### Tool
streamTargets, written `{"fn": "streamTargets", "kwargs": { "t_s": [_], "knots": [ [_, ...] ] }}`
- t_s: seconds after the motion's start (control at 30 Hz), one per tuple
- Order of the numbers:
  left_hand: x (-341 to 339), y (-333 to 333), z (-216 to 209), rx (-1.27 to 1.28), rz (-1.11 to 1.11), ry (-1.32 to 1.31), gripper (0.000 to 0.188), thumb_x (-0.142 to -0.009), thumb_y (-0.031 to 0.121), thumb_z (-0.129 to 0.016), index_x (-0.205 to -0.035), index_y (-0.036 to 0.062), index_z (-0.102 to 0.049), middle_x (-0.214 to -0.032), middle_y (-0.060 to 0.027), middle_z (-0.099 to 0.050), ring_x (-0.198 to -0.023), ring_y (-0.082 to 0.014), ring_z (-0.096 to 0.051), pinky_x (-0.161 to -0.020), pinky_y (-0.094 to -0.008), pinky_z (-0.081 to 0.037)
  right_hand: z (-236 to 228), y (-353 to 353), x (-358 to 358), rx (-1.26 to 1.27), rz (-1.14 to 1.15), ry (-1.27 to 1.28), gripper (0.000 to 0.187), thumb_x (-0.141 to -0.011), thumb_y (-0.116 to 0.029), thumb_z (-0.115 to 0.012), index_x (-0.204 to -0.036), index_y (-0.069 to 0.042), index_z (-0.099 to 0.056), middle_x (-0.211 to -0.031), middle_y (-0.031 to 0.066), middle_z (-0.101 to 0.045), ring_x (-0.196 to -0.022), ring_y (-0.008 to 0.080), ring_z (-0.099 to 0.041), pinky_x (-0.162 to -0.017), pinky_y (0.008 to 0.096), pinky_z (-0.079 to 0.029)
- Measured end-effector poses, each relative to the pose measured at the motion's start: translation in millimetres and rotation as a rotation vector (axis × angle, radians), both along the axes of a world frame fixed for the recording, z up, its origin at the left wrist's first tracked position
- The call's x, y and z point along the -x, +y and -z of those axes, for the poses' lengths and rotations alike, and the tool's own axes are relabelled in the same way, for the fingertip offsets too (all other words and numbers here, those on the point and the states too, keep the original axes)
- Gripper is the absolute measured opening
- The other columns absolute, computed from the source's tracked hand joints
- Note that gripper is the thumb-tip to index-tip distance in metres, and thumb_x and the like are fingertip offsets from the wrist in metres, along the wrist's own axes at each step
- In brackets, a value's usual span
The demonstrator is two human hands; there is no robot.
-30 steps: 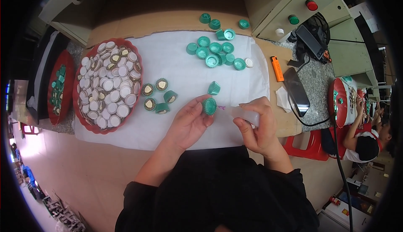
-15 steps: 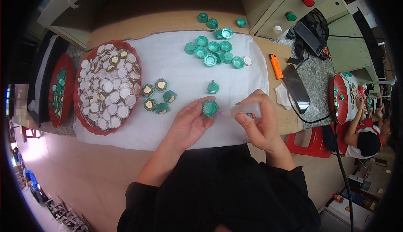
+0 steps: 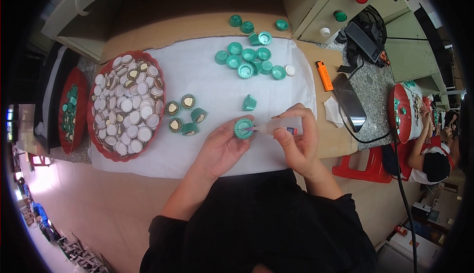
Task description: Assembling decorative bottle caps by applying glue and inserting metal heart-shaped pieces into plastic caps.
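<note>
Between its fingertips my left hand (image 3: 222, 147) holds a green fluted cup (image 3: 243, 128), its hollow side turned up and to the right. My right hand (image 3: 302, 142) is wrapped round a clear squeeze bottle (image 3: 284, 125), tipped on its side. The bottle's thin pinkish nozzle reaches into the cup. Just above my left hand a single green cup (image 3: 249, 102) lies on its side on the white sheet (image 3: 197, 68). Farther off is a group of loose green cups (image 3: 249, 55). To the left sit several green cups with pale gold pieces inside (image 3: 175, 124).
At left a red scalloped tray (image 3: 126, 158) is heaped with white discs; a second red tray (image 3: 70, 145) holds green cups. Toward the right lie an orange lighter (image 3: 324, 76), a phone (image 3: 351, 102) and a black cable (image 3: 368, 143). A person (image 3: 430, 162) works at far right.
The squeeze bottle has moved left in my right hand, and its nozzle has gone from beside the cup to inside it. My left hand still holds the cup, slightly shifted left.
</note>
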State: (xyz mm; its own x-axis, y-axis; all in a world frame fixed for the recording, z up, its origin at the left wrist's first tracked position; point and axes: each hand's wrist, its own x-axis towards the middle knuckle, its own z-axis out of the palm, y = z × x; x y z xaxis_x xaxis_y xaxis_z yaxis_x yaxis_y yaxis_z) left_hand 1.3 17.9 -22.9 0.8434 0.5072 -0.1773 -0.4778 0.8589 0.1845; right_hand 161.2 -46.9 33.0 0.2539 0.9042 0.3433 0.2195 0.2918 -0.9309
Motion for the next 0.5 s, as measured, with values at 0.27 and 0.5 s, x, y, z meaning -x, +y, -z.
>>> {"fn": "streamTargets", "kwargs": {
  "t_s": [0.27,0.5],
  "knots": [
    [-0.2,-0.1,-1.5,0.032,-0.023,-0.031,0.034,-0.086,0.014,-0.044,-0.113,-0.006,-0.041,-0.1,-0.0114,-0.051,-0.086,-0.016,-0.05,-0.076,-0.0242,-0.043,4.7,-0.1,3.4,-0.124,0.062,-0.154,0.024,-0.076,-0.007,-0.059,-0.093,0.001,-0.045,-0.077,0.01,-0.048,-0.064,0.0153,-0.046,-0.056,0.0239,-0.037],
    [0.2,0.2,6.7,0.03,-0.03,-0.087,0.032,-0.086,0.014,-0.044,-0.112,-0.005,-0.042,-0.102,-0.0128,-0.051,-0.09,-0.0171,-0.05,-0.078,-0.0246,-0.043,7.5,-0.1,3.3,-0.212,0.108,-0.309,0.029,-0.072,-0.006,-0.062,-0.094,0.002,-0.046,-0.078,0.0121,-0.049,-0.064,0.0213,-0.047,-0.055,0.027,-0.037]
  ]
}}
